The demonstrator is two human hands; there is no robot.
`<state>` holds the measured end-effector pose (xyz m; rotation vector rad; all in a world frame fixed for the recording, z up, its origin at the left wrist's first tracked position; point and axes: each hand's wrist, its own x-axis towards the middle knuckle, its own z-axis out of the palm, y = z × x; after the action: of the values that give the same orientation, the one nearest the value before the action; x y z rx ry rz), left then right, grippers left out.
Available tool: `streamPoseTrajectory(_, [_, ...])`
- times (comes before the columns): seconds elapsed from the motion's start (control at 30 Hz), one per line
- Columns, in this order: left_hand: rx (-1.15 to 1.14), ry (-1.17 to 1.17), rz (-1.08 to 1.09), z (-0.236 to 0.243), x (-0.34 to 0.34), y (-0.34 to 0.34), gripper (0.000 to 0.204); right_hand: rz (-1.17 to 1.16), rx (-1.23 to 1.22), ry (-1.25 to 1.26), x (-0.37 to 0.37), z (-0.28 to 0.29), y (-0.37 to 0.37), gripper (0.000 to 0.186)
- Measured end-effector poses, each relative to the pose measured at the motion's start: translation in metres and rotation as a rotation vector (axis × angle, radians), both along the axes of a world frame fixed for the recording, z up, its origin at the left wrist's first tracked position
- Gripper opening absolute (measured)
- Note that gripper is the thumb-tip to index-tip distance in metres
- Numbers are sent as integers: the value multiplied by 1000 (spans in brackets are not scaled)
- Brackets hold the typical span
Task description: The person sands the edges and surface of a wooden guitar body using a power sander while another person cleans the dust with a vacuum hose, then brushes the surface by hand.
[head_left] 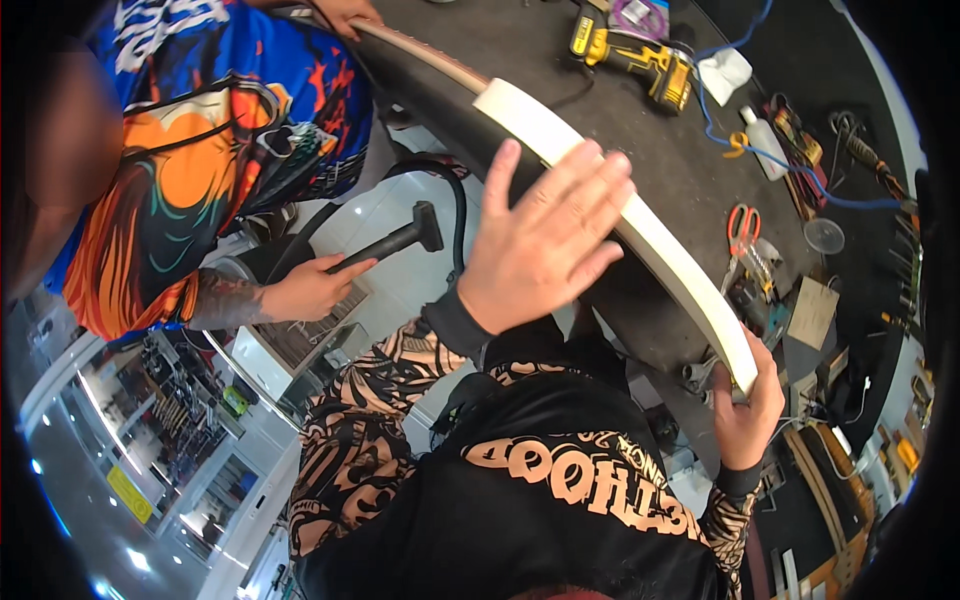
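Observation:
A long, narrow cream-coloured piece [675, 265] lies slantwise along the dark work table's edge. It looks like a guitar body seen edge-on, with a thin brown neck [425, 52] running from its far end. My left hand [545, 245] rests across its upper part with fingers spread and thumb apart. Its lower right end sits in my right hand [752, 400], thumb on one side and fingers on the other. At the neck's far end, a co-worker's hand [345, 14] touches it. Their other hand [310, 290] holds a black vacuum nozzle [400, 238].
On the dark table [520, 45] are a yellow-black cordless drill [640, 62], a white bottle [765, 145], orange-handled scissors [742, 232] and a blue hose [715, 130]. A black vacuum hose [455, 200] curves beside the co-worker, who stands close on the left. Tools crowd the right side.

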<state>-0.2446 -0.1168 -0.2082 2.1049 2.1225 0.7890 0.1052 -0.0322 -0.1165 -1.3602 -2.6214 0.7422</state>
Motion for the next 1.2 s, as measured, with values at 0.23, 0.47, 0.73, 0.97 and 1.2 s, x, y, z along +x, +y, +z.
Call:
streamPoseTrajectory(0.23, [189,-171,175,2,-66,0,65,-35,-81,45,-11,7,-8,54])
streamPoseTrajectory(0.47, [270,-578,255,0,-79,-10,54,-33,-82,4,-17,14,-22,53])
streamPoseTrajectory(0.73, [228,-1636,316,-6,-74,-23,53,-14,-106,-67,-35,25,-32,56])
streamPoseTrajectory(0.97, [342,-1929,370,-9,-61,-29,46,63,-79,-185,-79,31,-37,54])
streamPoseTrajectory(1.2, [544,-1175,377,-26,-66,-40,32,64,-21,-246,-87,22,-53,56])
